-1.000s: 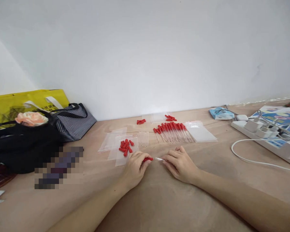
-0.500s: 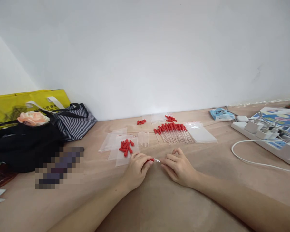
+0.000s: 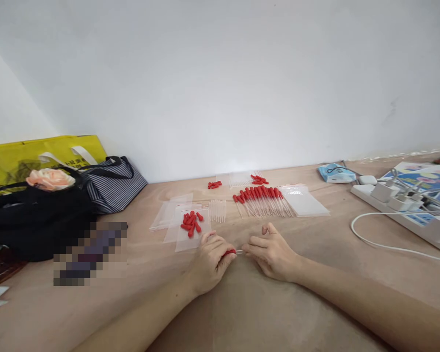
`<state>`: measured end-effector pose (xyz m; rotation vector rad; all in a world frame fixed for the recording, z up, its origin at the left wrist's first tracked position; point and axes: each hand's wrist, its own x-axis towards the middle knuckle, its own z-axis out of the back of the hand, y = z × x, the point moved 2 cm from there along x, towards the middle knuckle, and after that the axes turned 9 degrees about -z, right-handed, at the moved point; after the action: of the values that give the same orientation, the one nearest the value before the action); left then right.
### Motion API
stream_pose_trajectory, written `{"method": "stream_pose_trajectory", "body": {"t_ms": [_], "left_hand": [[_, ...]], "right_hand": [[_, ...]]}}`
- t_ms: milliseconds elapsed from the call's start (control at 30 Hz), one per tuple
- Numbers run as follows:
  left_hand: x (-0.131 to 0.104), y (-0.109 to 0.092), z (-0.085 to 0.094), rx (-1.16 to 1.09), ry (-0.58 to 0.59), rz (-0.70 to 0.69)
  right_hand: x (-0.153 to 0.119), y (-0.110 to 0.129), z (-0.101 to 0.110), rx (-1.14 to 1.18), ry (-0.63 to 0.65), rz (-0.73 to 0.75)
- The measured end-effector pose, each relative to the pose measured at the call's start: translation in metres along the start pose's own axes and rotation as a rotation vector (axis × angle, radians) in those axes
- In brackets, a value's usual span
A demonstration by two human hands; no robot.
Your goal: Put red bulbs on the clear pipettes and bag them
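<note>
My left hand (image 3: 213, 261) is closed around a red rubber bulb (image 3: 230, 252), mostly covered by the fingers. Out of the bulb's right end runs a thin clear dropper tube (image 3: 239, 252), pinched by my right hand (image 3: 266, 252); its far end is hidden in the fingers. Loose red bulbs (image 3: 191, 224) lie on clear plastic bags (image 3: 174, 234) beyond my left hand. To their right is a row of bare tubes (image 3: 217, 211). Several droppers with red bulbs fitted (image 3: 266, 200) lie side by side past my right hand.
At the back are more red bulbs (image 3: 214, 185) and clear tubes (image 3: 239, 180). White plastic bags (image 3: 308, 200) lie right of the droppers. A power strip (image 3: 388, 200) with a white cable and a blue mask (image 3: 336, 173) sit at right. Black (image 3: 40, 225) and striped bags (image 3: 112, 183) stand left.
My left hand has shifted slightly right and down, with the bulb now lower and more nearly level. The dropper tube has turned from slanting to almost horizontal. My right hand has barely moved.
</note>
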<state>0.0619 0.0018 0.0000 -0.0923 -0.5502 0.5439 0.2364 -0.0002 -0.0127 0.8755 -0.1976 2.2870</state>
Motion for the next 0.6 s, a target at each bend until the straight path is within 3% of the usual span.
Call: {"method": "stream_pose_trajectory", "body": {"t_ms": [267, 600], "left_hand": [[-0.0008, -0.0044, -0.0022, 0.052, 0.013, -0.041], [-0.0002, 0.0026, 0.0024, 0.087, 0.057, 0.016]], "right_hand": [[0.0008, 0.0044, -0.0056, 0.024, 0.046, -0.032], [0.0072, 0.0064, -0.0014, -0.039, 0.114, -0.082]]}}
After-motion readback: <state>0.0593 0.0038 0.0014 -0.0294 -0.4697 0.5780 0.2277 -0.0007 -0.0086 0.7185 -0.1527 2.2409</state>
